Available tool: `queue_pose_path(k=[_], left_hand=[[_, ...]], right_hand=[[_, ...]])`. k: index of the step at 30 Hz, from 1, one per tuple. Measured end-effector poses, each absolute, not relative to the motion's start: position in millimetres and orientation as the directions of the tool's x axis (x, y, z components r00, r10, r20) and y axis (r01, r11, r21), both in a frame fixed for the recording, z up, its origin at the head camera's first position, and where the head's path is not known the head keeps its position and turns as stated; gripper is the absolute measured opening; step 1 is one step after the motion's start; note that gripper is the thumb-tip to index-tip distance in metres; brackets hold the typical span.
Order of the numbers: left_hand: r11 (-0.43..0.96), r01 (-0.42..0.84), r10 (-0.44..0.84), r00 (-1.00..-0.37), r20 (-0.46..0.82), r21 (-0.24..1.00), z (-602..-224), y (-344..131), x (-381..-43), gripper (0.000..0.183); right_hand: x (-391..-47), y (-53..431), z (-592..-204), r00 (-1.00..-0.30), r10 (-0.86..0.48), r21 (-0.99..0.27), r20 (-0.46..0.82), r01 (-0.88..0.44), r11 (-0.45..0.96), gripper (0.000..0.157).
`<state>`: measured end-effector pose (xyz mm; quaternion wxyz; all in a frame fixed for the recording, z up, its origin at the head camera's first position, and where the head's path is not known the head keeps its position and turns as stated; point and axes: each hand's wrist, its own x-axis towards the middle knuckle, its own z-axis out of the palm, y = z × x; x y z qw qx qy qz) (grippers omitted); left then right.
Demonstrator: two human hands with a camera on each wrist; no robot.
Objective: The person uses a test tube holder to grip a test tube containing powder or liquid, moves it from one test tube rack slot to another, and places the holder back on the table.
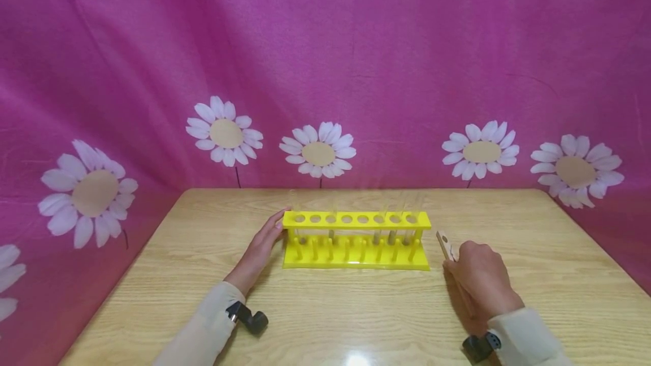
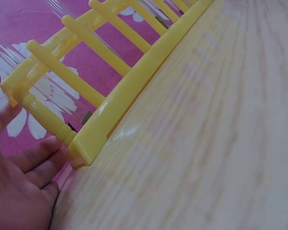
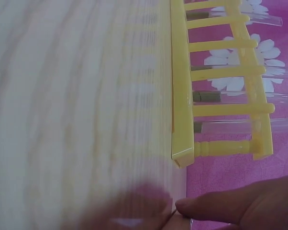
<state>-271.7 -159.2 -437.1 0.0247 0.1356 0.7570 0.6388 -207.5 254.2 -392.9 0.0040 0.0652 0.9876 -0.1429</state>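
Note:
A yellow test tube rack [image 1: 356, 264] stands on the table, several clear test tubes [image 3: 230, 125] upright in its holes with dark material at their bottoms. My left hand [image 1: 259, 250] is at the rack's left end. Its fingers [image 2: 38, 155] lie fairly straight against the end post and base, and the thumb is partly cut off at the view's edge. To the right of the rack, my right hand [image 1: 483, 275] grips a wooden test tube holder [image 1: 446, 244], whose tip points toward the rack. In the right wrist view the holder is mostly hidden below the thumb [image 3: 216, 206].
The wood-grain table [image 1: 346, 309] extends in front of and beside the rack. Behind it hangs a magenta cloth [image 1: 356, 72] with large white daisies, which also encloses both sides. Small dark cameras [image 1: 249, 318] are strapped at both wrists.

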Motion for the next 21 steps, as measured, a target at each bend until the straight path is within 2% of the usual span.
queue_pose_path(k=[21], left_hand=[[0.162, 0.161, 0.240, -0.963, 0.120, 0.974, -438.6, -159.8, -271.8, 0.049]], right_hand=[[-206.2, 256.7, -390.0, -0.985, 0.172, -0.241, -0.024, 0.173, 0.955, 0.028]])
